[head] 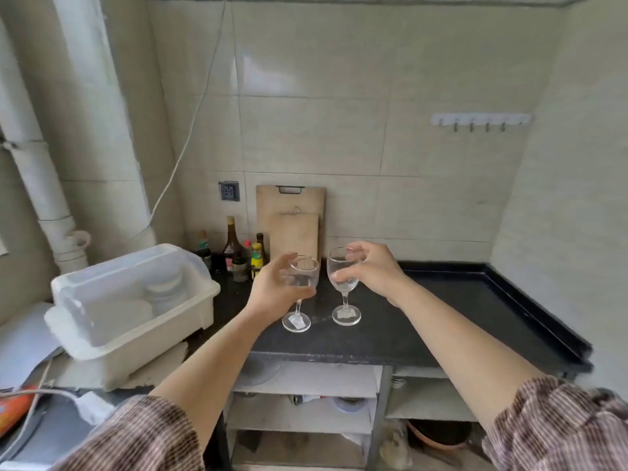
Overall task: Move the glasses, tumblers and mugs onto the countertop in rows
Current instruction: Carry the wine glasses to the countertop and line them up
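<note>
Two clear stemmed wine glasses are over the black countertop [441, 317], side by side near its left end. My left hand [275, 287] wraps the bowl of the left wine glass [302, 273], whose foot with a white sticker sits at or just above the counter. My right hand [370, 266] grips the bowl of the right wine glass [343, 277] from the right; its foot rests on the counter. Both glasses stand upright and apart from each other.
A white plastic dish bin [129, 300] with a clear lid holds plates at the left. Sauce bottles [238, 256] and two wooden cutting boards [292, 226] stand against the back wall. Open shelves [306, 402] lie under the counter. A raised rim edges the counter's right side.
</note>
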`<move>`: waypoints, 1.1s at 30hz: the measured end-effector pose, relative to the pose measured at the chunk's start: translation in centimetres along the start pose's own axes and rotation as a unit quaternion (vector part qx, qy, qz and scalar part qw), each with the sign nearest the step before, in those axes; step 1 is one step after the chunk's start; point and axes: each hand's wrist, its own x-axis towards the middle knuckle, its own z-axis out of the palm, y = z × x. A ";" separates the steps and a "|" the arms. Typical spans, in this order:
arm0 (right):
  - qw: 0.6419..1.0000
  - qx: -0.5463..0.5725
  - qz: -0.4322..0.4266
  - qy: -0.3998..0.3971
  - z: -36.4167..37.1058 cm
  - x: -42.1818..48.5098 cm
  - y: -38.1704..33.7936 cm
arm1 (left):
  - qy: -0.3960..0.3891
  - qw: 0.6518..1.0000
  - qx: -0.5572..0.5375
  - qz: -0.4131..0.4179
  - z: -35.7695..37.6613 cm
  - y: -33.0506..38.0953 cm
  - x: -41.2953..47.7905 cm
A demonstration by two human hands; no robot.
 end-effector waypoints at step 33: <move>0.979 -0.070 0.189 0.011 -24.5 45.3 42.5 | -0.156 0.976 0.118 -0.101 50.4 -13.1 44.4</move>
